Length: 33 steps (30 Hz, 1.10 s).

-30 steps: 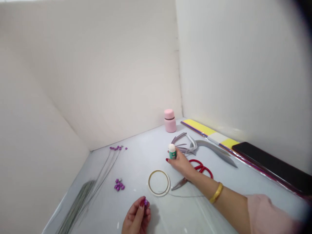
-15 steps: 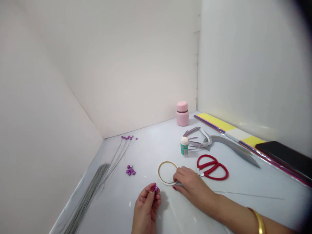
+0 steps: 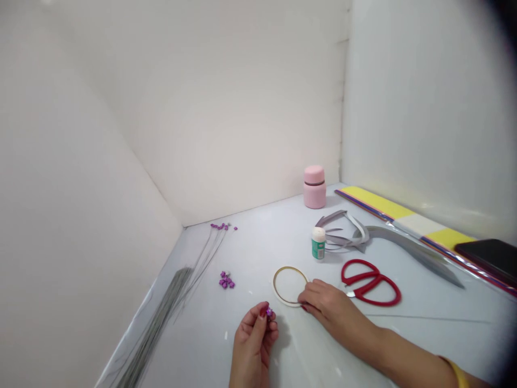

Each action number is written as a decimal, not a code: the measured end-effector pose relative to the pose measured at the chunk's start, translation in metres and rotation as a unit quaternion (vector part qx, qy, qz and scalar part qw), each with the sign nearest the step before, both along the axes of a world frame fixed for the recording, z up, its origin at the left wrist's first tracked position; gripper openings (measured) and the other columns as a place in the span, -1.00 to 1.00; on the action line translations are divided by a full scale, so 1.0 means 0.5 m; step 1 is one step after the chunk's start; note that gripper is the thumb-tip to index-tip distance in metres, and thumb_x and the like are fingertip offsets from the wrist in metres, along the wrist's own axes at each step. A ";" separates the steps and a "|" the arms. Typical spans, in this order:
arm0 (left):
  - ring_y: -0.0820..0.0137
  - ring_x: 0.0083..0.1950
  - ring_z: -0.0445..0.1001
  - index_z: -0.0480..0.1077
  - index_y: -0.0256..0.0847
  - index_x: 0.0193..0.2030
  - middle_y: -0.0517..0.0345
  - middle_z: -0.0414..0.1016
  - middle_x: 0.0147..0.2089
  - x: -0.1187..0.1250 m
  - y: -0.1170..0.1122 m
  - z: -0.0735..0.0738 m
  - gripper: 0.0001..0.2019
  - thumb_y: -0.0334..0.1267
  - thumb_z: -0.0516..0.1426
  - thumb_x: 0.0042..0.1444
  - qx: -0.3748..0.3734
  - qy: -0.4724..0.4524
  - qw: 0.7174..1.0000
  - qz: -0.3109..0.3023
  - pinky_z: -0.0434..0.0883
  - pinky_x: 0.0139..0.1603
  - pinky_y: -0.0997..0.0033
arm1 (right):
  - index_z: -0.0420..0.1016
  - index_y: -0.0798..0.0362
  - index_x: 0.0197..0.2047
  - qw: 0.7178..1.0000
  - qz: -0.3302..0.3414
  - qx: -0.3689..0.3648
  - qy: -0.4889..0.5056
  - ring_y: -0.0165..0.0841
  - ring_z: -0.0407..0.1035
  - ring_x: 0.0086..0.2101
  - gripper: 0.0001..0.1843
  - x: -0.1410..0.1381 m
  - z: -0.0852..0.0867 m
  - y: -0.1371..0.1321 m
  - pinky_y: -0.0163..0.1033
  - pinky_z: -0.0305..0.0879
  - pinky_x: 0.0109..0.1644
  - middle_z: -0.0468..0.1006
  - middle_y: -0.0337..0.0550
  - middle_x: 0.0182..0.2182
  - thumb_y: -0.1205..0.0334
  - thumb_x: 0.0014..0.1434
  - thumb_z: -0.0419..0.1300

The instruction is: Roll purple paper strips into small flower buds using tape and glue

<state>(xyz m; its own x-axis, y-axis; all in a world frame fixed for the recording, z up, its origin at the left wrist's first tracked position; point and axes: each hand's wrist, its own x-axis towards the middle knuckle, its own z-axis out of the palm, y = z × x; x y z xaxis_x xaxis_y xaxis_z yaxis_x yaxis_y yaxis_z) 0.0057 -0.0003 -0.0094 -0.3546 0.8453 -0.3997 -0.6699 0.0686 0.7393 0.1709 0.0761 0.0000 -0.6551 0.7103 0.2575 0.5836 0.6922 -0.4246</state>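
Our left hand pinches a small purple star-shaped piece at its fingertips, well inside the table's left edge. Our right hand touches a round white tape roll; we can't tell its grip.

The tabletop is smooth with a faint gloss, catching small glints, while the back wall looks matt. The scissors have smooth red handles, apparently plastic, and a shiny sliver of metal. The jar has a soft matt finish; the small bottle looks like smooth plastic. Clear, glossy film covers the flat packet. The wire bundle looks dull, and the ring-shaped roll smooth.
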 end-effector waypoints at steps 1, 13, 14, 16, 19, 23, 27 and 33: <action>0.56 -0.57 0.44 0.48 -0.36 -0.40 0.12 0.50 -0.54 0.000 0.000 0.000 -0.87 -0.46 0.28 -0.18 0.003 -0.002 1.000 -0.002 0.41 -0.55 0.66 | 0.43 0.05 -0.39 1.000 0.002 0.000 0.003 -0.32 0.29 -0.38 -0.78 0.000 -0.002 0.001 -0.26 0.21 -0.31 0.42 -0.16 -0.48 0.44 0.14 0.00; 0.56 -0.59 0.44 0.49 -0.36 -0.42 0.12 0.50 -0.56 0.000 0.002 0.006 -0.89 -0.54 0.24 -0.16 -0.016 -0.012 1.000 0.019 0.42 -0.58 0.67 | 0.37 0.02 -0.26 0.996 -0.014 -0.037 0.082 -0.33 0.33 -0.34 -0.78 0.004 0.010 -0.005 -0.24 0.24 -0.28 0.43 -0.13 -0.38 0.37 0.19 -0.08; 0.56 -0.59 0.45 0.49 -0.36 -0.42 0.12 0.50 -0.56 0.000 0.001 0.007 -0.89 -0.55 0.23 -0.15 -0.018 -0.012 1.000 0.018 0.43 -0.57 0.67 | 0.36 0.02 -0.27 0.994 -0.019 -0.054 0.095 -0.34 0.33 -0.35 -0.79 0.002 0.014 -0.008 -0.26 0.24 -0.29 0.43 -0.14 -0.38 0.36 0.19 -0.09; 0.56 -0.58 0.45 0.50 -0.37 -0.42 0.11 0.51 -0.55 0.002 0.000 0.008 -0.89 -0.54 0.24 -0.16 -0.020 -0.011 1.000 0.011 0.43 -0.56 0.67 | 0.35 0.02 -0.33 0.989 -0.023 -0.087 0.113 -0.37 0.33 -0.39 -0.80 -0.002 0.020 -0.019 -0.29 0.24 -0.32 0.41 -0.18 -0.40 0.36 0.19 -0.08; 0.56 -0.57 0.45 0.50 -0.37 -0.43 0.11 0.51 -0.55 0.007 -0.004 0.009 -0.85 -0.48 0.30 -0.23 -0.023 -0.005 1.000 -0.005 0.43 -0.54 0.67 | 0.33 0.02 -0.38 0.984 -0.004 -0.117 0.131 -0.40 0.33 -0.41 -0.81 -0.009 0.025 -0.043 -0.33 0.22 -0.33 0.42 -0.21 -0.43 0.36 0.18 -0.06; 0.57 -0.57 0.43 0.51 -0.36 -0.44 0.12 0.52 -0.54 0.014 -0.009 0.012 -0.78 -0.38 0.35 -0.32 -0.016 0.015 0.999 -0.032 0.42 -0.50 0.66 | 0.35 0.01 -0.32 0.987 0.037 -0.099 0.122 -0.40 0.34 -0.42 -0.79 -0.012 0.030 -0.072 -0.33 0.20 -0.34 0.46 -0.21 -0.43 0.36 0.20 -0.08; 0.57 -0.56 0.43 0.51 -0.35 -0.46 0.13 0.51 -0.55 0.021 -0.011 0.013 -0.75 -0.35 0.36 -0.37 -0.021 0.027 0.999 -0.041 0.41 -0.48 0.65 | 0.37 0.00 -0.32 0.992 0.037 -0.068 0.095 -0.40 0.34 -0.44 -0.75 -0.012 0.034 -0.075 -0.32 0.18 -0.37 0.46 -0.20 -0.45 0.35 0.21 -0.11; 0.57 -0.57 0.40 0.51 -0.34 -0.47 0.15 0.50 -0.57 0.028 -0.013 0.014 -0.76 -0.32 0.36 -0.35 -0.025 0.040 0.997 -0.061 0.38 -0.48 0.64 | 0.37 0.00 -0.32 0.996 0.038 -0.056 0.058 -0.40 0.34 -0.43 -0.75 -0.010 0.033 -0.073 -0.33 0.17 -0.35 0.47 -0.20 -0.44 0.36 0.22 -0.11</action>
<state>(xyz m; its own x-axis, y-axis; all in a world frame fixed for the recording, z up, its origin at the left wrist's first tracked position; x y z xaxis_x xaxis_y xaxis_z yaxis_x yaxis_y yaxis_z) 0.0195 -0.0067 -0.0024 -0.2834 0.8632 -0.4178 -0.5941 0.1839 0.7831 0.1661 0.0395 0.0167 -0.6784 0.6882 0.2571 0.4732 0.6771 -0.5636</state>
